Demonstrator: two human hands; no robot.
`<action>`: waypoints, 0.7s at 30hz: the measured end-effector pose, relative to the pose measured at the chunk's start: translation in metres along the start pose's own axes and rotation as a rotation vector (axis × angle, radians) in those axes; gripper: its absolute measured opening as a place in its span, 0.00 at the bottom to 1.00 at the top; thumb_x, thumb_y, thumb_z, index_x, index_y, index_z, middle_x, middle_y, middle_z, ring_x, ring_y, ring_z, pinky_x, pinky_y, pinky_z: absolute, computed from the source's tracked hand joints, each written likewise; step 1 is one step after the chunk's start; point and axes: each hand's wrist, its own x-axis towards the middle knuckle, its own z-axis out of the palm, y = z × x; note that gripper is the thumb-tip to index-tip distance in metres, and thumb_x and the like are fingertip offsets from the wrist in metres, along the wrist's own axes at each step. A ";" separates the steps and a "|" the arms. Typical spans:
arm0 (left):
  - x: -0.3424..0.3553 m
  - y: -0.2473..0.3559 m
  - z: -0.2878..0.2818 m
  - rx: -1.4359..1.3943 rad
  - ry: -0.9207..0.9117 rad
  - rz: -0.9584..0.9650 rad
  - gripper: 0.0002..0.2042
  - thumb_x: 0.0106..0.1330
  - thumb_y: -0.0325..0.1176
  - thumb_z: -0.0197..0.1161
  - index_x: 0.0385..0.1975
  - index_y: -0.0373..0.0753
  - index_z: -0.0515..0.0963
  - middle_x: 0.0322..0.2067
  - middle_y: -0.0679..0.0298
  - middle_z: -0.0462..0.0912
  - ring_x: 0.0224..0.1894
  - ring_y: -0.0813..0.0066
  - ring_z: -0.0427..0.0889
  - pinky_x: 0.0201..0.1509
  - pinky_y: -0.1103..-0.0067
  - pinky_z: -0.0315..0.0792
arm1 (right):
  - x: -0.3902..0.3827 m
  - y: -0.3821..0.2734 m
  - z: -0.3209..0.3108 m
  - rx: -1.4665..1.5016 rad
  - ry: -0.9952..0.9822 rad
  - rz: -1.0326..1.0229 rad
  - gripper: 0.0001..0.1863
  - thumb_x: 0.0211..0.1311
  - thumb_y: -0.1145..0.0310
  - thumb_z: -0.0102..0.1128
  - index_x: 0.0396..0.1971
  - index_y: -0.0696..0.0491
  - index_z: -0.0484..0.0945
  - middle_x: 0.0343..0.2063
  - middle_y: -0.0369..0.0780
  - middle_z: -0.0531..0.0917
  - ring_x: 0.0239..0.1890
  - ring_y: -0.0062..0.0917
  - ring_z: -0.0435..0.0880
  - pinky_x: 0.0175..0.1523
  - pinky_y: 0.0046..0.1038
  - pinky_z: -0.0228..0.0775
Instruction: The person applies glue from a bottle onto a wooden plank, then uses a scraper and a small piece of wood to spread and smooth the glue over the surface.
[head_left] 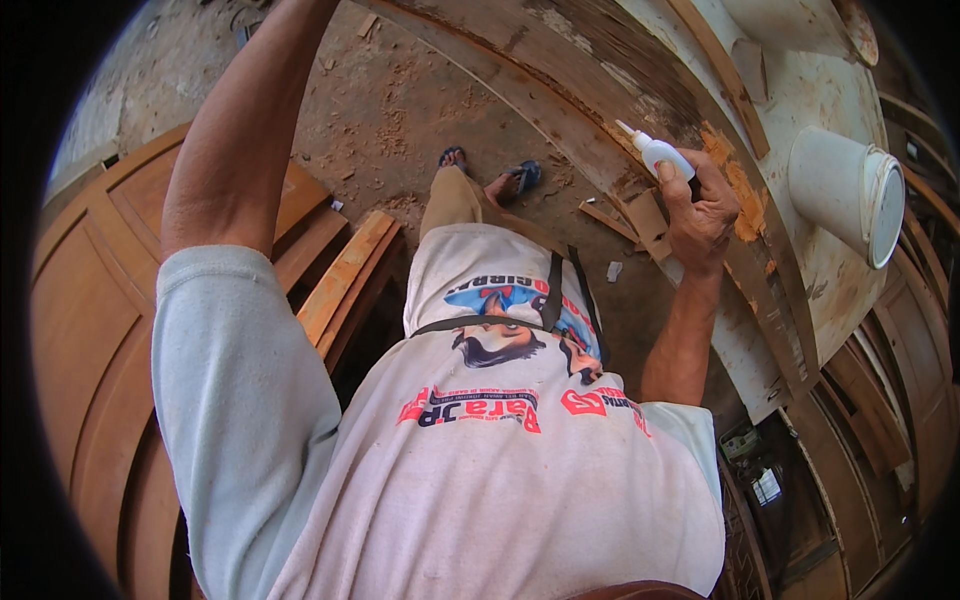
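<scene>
My right hand point(703, 218) is closed around a small white squeeze bottle point(664, 158) that looks like a glue bottle. Its thin nozzle points up and to the left, over the edge of a long weathered wooden board point(560, 65). Close beside that hand, a patch of orange-brown dust or crumbs point(742, 195) lies on the wood. My left forearm point(245, 120) reaches up and leaves the picture at the top edge, so the left hand is out of sight.
A white plastic bucket point(835, 190) lies on its side at the right, on a pale stained surface point(800, 90). Brown panelled doors point(95, 310) lean at the left, near loose planks point(345, 275). Shavings point(400, 125) litter the floor around my sandalled feet.
</scene>
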 end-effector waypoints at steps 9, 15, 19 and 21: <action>0.001 0.002 -0.001 -0.016 -0.023 0.004 0.24 0.71 0.54 0.54 0.50 0.41 0.85 0.54 0.50 0.85 0.58 0.50 0.83 0.67 0.53 0.68 | -0.003 0.001 0.002 -0.017 -0.004 -0.067 0.10 0.67 0.67 0.69 0.40 0.59 0.86 0.28 0.36 0.86 0.29 0.16 0.80 0.34 0.23 0.73; 0.001 0.001 0.002 -0.020 -0.020 0.001 0.25 0.70 0.55 0.55 0.50 0.40 0.85 0.55 0.51 0.85 0.59 0.51 0.82 0.67 0.53 0.67 | -0.002 0.001 0.000 -0.057 -0.020 -0.050 0.10 0.67 0.67 0.69 0.41 0.58 0.86 0.29 0.37 0.87 0.30 0.17 0.82 0.35 0.24 0.74; 0.000 0.000 0.003 -0.033 -0.010 0.008 0.25 0.70 0.55 0.55 0.51 0.40 0.85 0.55 0.51 0.85 0.58 0.51 0.82 0.67 0.53 0.68 | -0.001 0.000 0.001 -0.078 -0.023 -0.057 0.10 0.67 0.67 0.69 0.41 0.58 0.87 0.29 0.37 0.87 0.30 0.17 0.82 0.36 0.24 0.75; -0.001 0.000 0.003 -0.033 -0.009 0.007 0.25 0.70 0.55 0.55 0.51 0.40 0.85 0.54 0.51 0.85 0.58 0.50 0.83 0.67 0.54 0.68 | -0.001 -0.001 0.002 -0.079 -0.022 -0.060 0.10 0.67 0.67 0.69 0.41 0.58 0.86 0.29 0.37 0.87 0.30 0.17 0.82 0.36 0.24 0.75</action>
